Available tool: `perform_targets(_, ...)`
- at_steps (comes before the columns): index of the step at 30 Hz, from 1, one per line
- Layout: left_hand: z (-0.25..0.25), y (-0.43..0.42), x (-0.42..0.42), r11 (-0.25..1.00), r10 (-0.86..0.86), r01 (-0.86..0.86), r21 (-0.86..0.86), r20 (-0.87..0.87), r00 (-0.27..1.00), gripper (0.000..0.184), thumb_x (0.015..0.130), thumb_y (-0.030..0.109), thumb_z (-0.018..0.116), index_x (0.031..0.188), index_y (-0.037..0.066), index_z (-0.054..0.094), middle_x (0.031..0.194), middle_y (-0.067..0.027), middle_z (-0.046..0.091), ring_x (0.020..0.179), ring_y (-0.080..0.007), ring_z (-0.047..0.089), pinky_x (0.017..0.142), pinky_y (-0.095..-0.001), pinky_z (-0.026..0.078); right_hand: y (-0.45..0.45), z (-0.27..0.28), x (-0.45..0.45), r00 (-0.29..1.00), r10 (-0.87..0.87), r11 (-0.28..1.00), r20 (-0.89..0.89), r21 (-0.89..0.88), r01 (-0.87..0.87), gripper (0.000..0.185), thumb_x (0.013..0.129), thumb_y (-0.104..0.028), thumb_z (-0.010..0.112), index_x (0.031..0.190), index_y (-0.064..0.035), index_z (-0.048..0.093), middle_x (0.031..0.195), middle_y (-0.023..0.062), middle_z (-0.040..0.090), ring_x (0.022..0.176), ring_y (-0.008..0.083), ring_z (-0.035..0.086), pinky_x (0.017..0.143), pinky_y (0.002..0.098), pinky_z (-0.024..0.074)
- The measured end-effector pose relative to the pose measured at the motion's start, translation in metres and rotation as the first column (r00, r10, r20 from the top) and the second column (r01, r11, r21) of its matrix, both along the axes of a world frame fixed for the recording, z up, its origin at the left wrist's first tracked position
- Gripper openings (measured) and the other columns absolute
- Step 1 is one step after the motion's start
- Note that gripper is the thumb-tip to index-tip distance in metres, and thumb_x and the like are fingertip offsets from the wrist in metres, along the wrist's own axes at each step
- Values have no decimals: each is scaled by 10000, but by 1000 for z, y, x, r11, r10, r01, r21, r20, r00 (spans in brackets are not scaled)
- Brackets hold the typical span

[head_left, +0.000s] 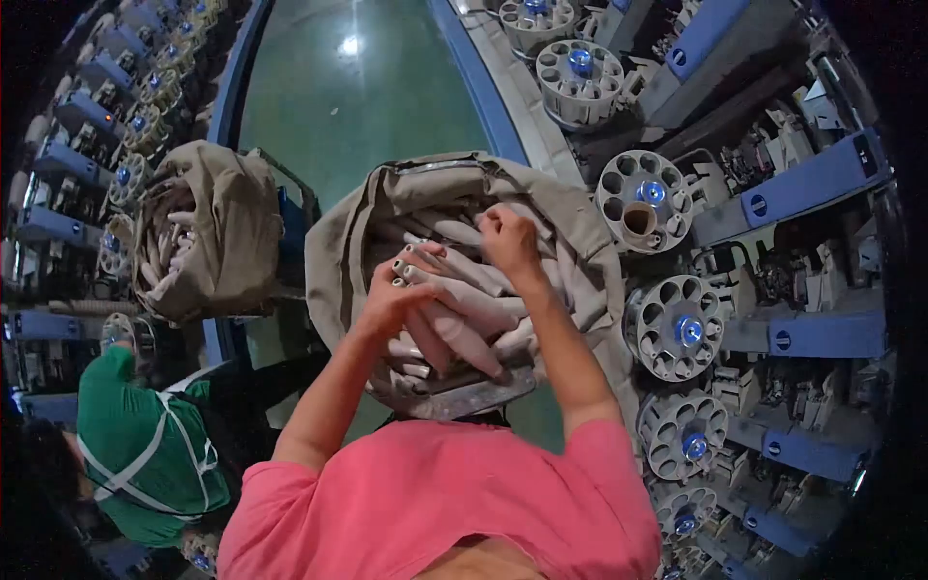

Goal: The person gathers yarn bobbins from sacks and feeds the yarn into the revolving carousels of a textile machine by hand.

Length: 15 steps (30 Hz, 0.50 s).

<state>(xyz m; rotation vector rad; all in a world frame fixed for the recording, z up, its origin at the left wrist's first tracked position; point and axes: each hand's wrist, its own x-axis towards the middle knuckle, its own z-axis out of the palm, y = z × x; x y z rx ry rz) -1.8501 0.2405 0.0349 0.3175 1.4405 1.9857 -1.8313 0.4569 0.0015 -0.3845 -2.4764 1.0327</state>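
1. Pinkish-grey yarn covers the bobbins (464, 319) piled loosely inside the canvas sack (333, 256), lying at many angles between its left and right edges.
2. The fingers of your left hand (387, 300) are curled round a bunch of them near the left edge, closed about the bare tube ends; you have several there, though the overlap hides the exact count. Their wound bodies slant away toward the near edge.
3. The fingers of your right hand (510, 242) are bent in, tips close together, over the pile toward the far edge, right of its middle. Whether they have hold of a bobbin, you cannot tell from this view.
4. Expect each bobbin to be light, with a stiff tube beneath a softer wound layer. A full bunch probably weighs on the wrist and wants to fan out.
5. Take hold by the bare tube end: it should bear a firm squeeze, while the yarn could dent, fray or slip under pressing fingers.
6. Keep the tube ends level in your palm, and steer the tapered tips clear of the sack's folded edge, where loose yarn might catch.
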Motion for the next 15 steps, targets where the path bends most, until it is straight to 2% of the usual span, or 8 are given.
perform_targets(2,7,-19,0,996,88,-88,-9,92,992,258,697,32,721,939,5,638,1121,-98,588,997,-192,572,867,-335,474,41,-46,-21,975,-144,714,-168,665,220,175,815,-106,546,780,46,625,723,196,641,674,345,633,630,453,499)
perform_targets(6,12,-63,-14,956,282,-292,-28,-182,942,256,685,38,739,916,2,635,1106,-105,596,1033,-219,572,887,-349,469,53,-72,-53,983,-176,697,-61,697,168,245,753,-170,636,805,68,613,803,214,645,787,371,632,701,464,499)
perform_targets(8,29,-88,-17,935,315,-346,-75,-271,910,234,679,13,735,888,5,628,1097,-113,599,1089,-235,551,915,-346,450,57,-20,-57,665,68,981,744,70,-179,530,650,-303,718,1006,70,600,1062,248,625,953,313,637,809,429,496)
perform_targets(9,48,-94,-15,927,334,-367,-71,-285,898,225,682,0,729,881,4,626,1095,-115,599,1107,-239,541,920,-344,447,59,-36,-47,769,114,978,628,63,-197,650,615,-303,770,1087,85,548,891,249,622,788,392,619,713,449,499)
perform_targets(11,58,-110,-15,941,337,-323,99,-307,890,184,684,15,727,834,12,620,1065,-113,573,1177,-302,509,942,-411,447,61,-49,2,887,312,927,341,97,-363,654,623,-369,761,1102,39,581,1003,206,648,764,282,669,665,387,529)
perform_targets(12,65,-112,-12,933,342,-285,221,-287,895,172,681,12,725,815,12,617,1056,-110,561,1184,-328,506,949,-441,447,54,-32,28,860,463,857,215,-358,-371,629,672,-352,755,1130,30,557,969,177,640,726,239,654,630,356,523)
perform_targets(13,81,-109,-7,941,294,-237,240,-240,925,171,670,-6,723,796,10,609,1046,-99,545,1181,-370,509,960,-484,442,42,1,53,842,538,584,31,-735,-346,605,721,-336,749,1159,20,532,936,147,632,689,197,639,594,325,517)
perform_targets(15,94,-90,0,972,167,-122,200,-226,960,168,666,-16,722,787,4,606,1053,-96,546,1165,-373,520,959,-486,443,26,67,88,823,506,190,-257,-898,-397,609,795,-364,722,1219,-7,469,872,87,598,617,129,581,538,266,487)
